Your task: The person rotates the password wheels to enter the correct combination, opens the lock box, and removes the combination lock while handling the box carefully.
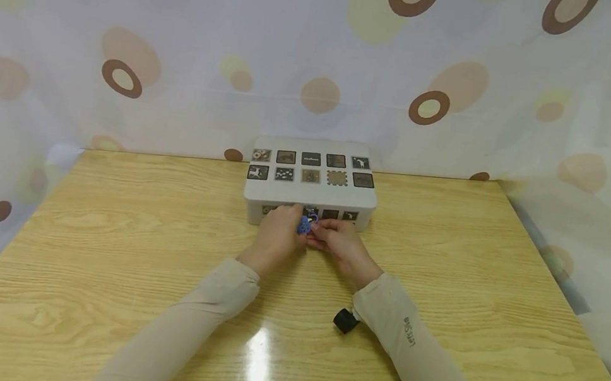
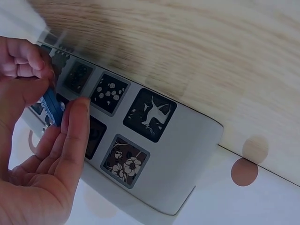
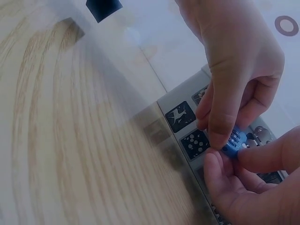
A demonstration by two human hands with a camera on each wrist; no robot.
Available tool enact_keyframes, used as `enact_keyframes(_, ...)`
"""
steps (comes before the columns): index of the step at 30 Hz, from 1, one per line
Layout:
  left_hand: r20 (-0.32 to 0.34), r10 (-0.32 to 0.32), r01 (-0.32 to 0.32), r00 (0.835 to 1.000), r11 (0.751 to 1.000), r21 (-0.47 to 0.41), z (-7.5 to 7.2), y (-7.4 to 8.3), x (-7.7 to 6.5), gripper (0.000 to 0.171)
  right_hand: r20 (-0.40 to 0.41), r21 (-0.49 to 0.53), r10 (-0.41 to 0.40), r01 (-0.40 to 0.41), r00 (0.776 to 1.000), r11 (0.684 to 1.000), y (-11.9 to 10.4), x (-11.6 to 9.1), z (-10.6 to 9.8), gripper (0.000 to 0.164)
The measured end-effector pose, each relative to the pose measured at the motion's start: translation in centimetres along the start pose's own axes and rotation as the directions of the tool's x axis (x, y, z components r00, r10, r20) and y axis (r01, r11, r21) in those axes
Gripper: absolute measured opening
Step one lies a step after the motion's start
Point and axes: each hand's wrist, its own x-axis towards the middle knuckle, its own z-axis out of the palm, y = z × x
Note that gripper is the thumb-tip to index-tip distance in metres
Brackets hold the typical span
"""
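A small blue combination padlock (image 1: 305, 225) with a blue shackle is held at the front of a white box (image 1: 305, 192). Its number dials show in the right wrist view, beside a metal latch (image 3: 260, 135) on the box. My left hand (image 1: 275, 238) pinches the padlock between thumb and fingers from the left. From the other side, my right hand (image 1: 343, 248) pinches it too, thumb and fingertips at its edge. Fingers of both hands cover part of the padlock (image 2: 54, 108) in the left wrist view.
Small dark picture squares, such as a deer (image 2: 149, 115) and flowers (image 2: 125, 161), decorate the box. It stands near the back of a wooden table (image 1: 471, 287), before a dotted curtain (image 1: 278, 41). A black wrist camera (image 1: 345, 320) sits by the right sleeve.
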Motion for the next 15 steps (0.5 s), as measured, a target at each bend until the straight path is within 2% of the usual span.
enact_keyframes(9,0.012,0.009,-0.009,1.000,1.000,0.006,0.12,0.24,-0.48,0.026,0.001,0.017,-0.016,0.016,1.000,1.000,0.20,-0.29,-0.06,0.022)
enact_keyframes(15,-0.007,0.010,-0.009,1.000,1.000,0.024,0.17,0.53,-0.67,0.026,-0.007,0.016,-0.013,0.013,1.000,1.000,0.30,-0.45,-0.19,0.023)
